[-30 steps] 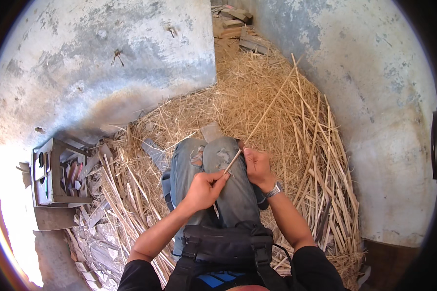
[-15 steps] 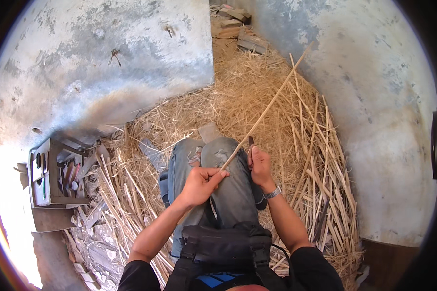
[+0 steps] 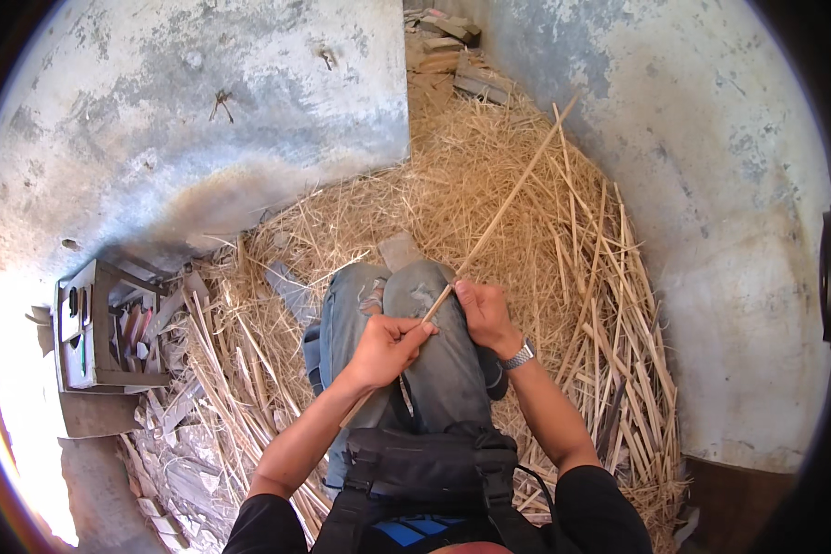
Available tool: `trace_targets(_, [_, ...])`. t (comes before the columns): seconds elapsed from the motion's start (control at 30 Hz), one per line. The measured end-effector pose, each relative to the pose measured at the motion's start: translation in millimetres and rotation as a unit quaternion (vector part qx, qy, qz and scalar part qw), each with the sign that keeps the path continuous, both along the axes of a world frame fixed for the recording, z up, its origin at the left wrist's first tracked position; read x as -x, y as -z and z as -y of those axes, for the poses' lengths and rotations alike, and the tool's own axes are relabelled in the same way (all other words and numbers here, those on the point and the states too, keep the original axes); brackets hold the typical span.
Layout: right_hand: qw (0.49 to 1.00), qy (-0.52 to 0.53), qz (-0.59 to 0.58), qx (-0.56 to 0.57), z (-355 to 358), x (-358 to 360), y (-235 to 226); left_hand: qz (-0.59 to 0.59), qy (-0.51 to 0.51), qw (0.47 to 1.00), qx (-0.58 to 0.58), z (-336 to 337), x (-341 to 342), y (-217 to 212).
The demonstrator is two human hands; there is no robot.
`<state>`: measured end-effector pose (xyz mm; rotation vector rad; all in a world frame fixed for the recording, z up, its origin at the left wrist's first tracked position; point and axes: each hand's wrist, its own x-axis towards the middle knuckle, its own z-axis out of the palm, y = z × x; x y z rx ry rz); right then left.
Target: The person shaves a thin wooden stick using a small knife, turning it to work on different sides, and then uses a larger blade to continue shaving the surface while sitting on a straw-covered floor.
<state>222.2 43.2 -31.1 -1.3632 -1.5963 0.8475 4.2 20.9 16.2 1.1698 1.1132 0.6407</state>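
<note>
Cane strip point(image 3: 503, 210) drawn further out beyond knees, tip now over straw toward far wall. Left hand point(image 3: 385, 349) pinching near end; right hand point(image 3: 485, 314) closed around it above knee point(image 3: 422, 294).

A long, thin, pale straw-coloured cane point(image 3: 503, 210) slants across the knees, pinched near its lower part by both hands, its long upper end running up and away to the right over the straw.
</note>
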Motion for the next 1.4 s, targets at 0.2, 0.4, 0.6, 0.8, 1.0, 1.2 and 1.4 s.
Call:
trace_targets(0.2, [0.986,-0.156,-0.041,0.045,-5.3,-17.9,-5.0,0.124,0.040,0.979,0.157,-12.9,7.6,-12.6])
trace_targets(0.4, [0.930,-0.070,-0.322,0.163,8.4,-21.4,11.9,0.130,0.036,0.985,0.104,-3.6,7.0,-0.3])
trace_targets(0.6, [0.992,0.066,-0.108,-0.008,18.7,14.3,-46.9,-0.068,0.003,0.989,-0.128,13.1,-7.0,-6.5])
trace_targets(0.8, [0.996,0.043,-0.013,-0.071,16.0,9.4,-55.5,-0.123,0.018,0.979,-0.162,11.6,-9.1,-13.8])
trace_targets(1.0, [0.973,-0.186,-0.067,-0.119,42.5,17.2,-51.8,-0.008,-0.059,0.980,-0.192,0.7,-10.1,13.1])
trace_targets(1.2, [0.994,0.081,-0.062,-0.032,36.5,-16.1,-64.9,0.077,0.039,0.992,0.090,-7.7,7.5,-13.4])
trace_targets(1.4, [0.989,0.149,0.009,-0.019,19.9,-8.9,-59.9,0.068,0.039,0.994,0.078,-5.7,6.0,-13.4])
